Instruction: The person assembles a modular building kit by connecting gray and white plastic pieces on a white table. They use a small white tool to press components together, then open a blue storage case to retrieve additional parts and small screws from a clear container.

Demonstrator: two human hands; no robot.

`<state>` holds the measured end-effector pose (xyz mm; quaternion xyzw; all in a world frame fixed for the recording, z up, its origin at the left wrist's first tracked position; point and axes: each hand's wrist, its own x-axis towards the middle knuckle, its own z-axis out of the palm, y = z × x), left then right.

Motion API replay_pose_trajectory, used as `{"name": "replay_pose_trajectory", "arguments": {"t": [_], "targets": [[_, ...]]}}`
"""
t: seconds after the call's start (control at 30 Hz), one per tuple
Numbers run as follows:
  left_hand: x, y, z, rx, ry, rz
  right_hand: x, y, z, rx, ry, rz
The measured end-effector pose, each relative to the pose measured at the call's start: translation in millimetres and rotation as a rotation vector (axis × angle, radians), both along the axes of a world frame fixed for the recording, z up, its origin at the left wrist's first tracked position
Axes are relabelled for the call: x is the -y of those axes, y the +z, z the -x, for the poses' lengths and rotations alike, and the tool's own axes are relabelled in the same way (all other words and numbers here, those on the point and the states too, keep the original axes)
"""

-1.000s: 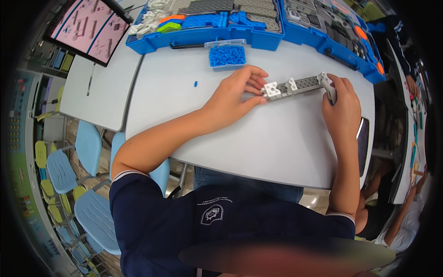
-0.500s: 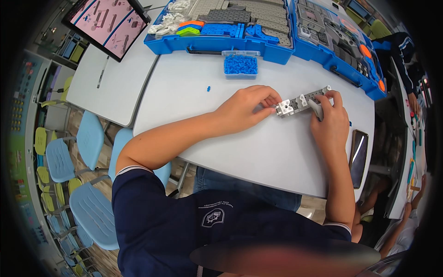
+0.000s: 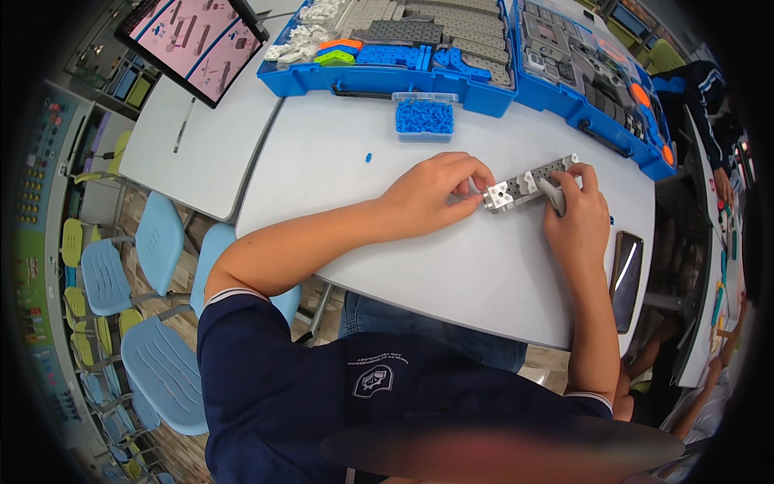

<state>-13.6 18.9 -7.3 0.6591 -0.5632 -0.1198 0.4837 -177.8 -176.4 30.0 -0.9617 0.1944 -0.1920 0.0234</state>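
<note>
Above the table, a dark-grey plastic beam with rows of holes slants up to the right between my hands. White plastic connectors sit on its left end and partway along it. My left hand is closed in a pinch at that left end, thumb and fingertips against the part. My right hand curls round a light-grey curved piece pressed to the beam's near side, with the fingertips by the right end. What the right palm covers is hidden. A small loose blue pin lies left of the beam.
A clear box of blue pins stands before an open blue case of beams. Another blue case holds electronic parts. A phone lies at the right edge; a tablet and a pen are at left.
The beam has turned slightly in my hands, and the white connector on its left end shows more of its face. Both hands keep their hold; the whole view has shifted a little.
</note>
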Motion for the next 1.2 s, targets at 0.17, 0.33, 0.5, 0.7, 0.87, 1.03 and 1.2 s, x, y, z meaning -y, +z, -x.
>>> {"name": "replay_pose_trajectory", "arguments": {"t": [0.17, 0.33, 0.5, 0.7, 0.87, 1.03, 1.2], "targets": [[-3, 4, -4, 0.044, 0.02, -0.025, 2, -4, -1, 0.012, 0.024, 0.002], [-3, 5, -7, 0.065, 0.08, 0.03, 3, -6, -2, 0.014, 0.04, -0.018], [-1, -1, -6, 0.08, 0.06, 0.016, 3, -4, 0, 0.008, 0.046, -0.012], [-3, -4, -10, 0.146, 0.056, 0.014, 3, -1, 1, 0.078, 0.116, 0.002], [-2, -7, -11, 0.125, 0.094, 0.002, -3, 2, -1, 0.112, 0.172, -0.062], [-1, -8, -13, 0.086, 0.124, -0.015, -8, 9, -1, 0.153, 0.19, -0.173], [-1, -8, -12, 0.063, 0.155, -0.018, -13, 13, 2, 0.026, 0.547, -0.111]]}}
